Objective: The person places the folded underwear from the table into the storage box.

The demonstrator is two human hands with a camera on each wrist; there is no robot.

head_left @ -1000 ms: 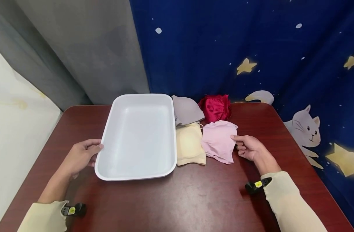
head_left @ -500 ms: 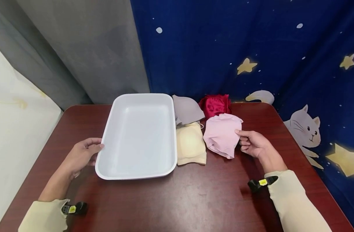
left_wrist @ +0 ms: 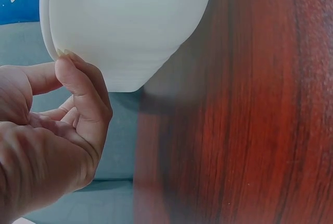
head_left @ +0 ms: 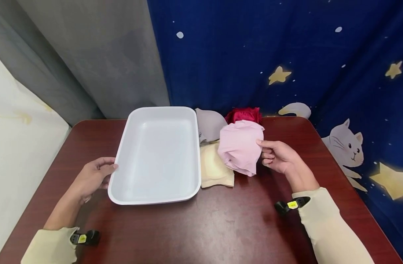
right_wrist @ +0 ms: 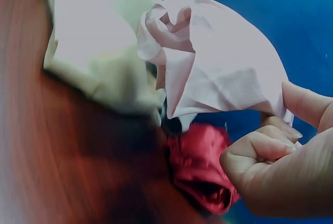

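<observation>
My left hand (head_left: 91, 178) pinches the left rim of a deep white tray (head_left: 156, 202), thumb on top; the left wrist view shows the fingertips on that rim. In my right hand (head_left: 280, 157), thumb and forefinger pinch the right edge of a folded pink bra (head_left: 240, 143). It hangs raised over the table, its folds open towards the right wrist camera (right_wrist: 223, 62). Below it lies a pale yellow bra (head_left: 212, 165), partly covered. A grey bra (head_left: 210, 124) sits behind, against the tray's right side. The dark red satin bra (head_left: 244, 114) at the back is partly hidden.
The reddish-brown wooden table (head_left: 204, 234) ends at the back against a grey curtain (head_left: 122, 55) and a blue star-patterned curtain (head_left: 221, 55). A white surface (head_left: 19, 146) borders the table's left side.
My right hand has lifted the pink bra off the table, moved it back, then left over the yellow bra's corner. The left hand and the tray have stayed put.
</observation>
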